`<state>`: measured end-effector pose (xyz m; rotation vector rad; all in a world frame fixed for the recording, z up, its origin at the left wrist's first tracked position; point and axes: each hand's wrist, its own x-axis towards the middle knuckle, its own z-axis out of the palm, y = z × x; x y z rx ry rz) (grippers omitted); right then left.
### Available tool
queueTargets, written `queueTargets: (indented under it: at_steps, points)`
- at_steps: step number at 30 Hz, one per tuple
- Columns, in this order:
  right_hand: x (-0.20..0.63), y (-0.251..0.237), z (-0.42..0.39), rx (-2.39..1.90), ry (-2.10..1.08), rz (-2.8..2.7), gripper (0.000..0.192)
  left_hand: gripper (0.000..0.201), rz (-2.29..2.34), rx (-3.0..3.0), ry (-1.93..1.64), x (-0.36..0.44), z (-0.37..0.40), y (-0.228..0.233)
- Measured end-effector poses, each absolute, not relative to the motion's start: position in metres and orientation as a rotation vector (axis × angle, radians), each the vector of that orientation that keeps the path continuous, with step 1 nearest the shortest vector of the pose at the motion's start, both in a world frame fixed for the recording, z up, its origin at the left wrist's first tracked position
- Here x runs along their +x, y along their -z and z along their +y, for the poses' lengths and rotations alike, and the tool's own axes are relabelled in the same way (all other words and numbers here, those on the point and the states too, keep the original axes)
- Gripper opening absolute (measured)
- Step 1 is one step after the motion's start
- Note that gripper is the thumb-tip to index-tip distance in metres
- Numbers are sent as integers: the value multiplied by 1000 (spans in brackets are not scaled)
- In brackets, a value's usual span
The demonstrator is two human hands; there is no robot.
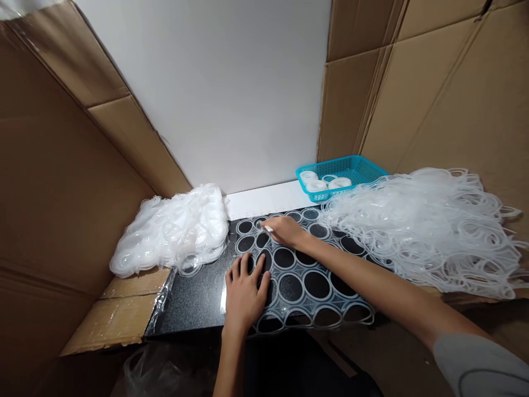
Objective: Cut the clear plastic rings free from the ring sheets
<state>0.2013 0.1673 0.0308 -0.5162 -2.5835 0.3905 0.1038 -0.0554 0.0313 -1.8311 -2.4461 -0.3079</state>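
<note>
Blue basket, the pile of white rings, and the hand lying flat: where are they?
Blue basket [363, 168]: head view, mesh wall.
Pile of white rings [173, 231]: head view, middle.
Left hand [244, 292]: head view, back.

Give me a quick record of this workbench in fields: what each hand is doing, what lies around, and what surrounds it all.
Surface: dark worktop
Work piece: clear sheet of rings, lying flat on the worktop
Left hand: pressed flat, fingers spread, on the sheet's near left part
Right hand: at the sheet's far edge, fingertips pinched on something small and pale; what it is cannot be told
Left pile: heap of clear plastic pieces
Right pile: bigger tangle of clear ring webbing
Blue basket: holds white round pieces
Surroundings: cardboard walls, white back panel
</note>
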Motion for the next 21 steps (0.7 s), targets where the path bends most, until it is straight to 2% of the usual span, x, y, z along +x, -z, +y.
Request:
queueTargets:
  at_steps: [5,8,13,16,21]
  points:
    - [214,-49,213,-749,-440,-2354,32,49,-2456,-1837,357,101,-56,-27]
    - [235,-54,221,-734,-526,-2257,31,49,-2454,-1838,383,100,-56,-26]
    - [269,-44,187,-559,-803,-2381,20,48,-2447,-1818,451,100,-54,-26]
    - [275,-32,165,-637,-947,-2323,14,45,-2439,-1790,534,100,-53,-26]
    - [268,-22,157,-724,-1216,-2086,17,43,-2424,-1793,576,100,-53,-27]
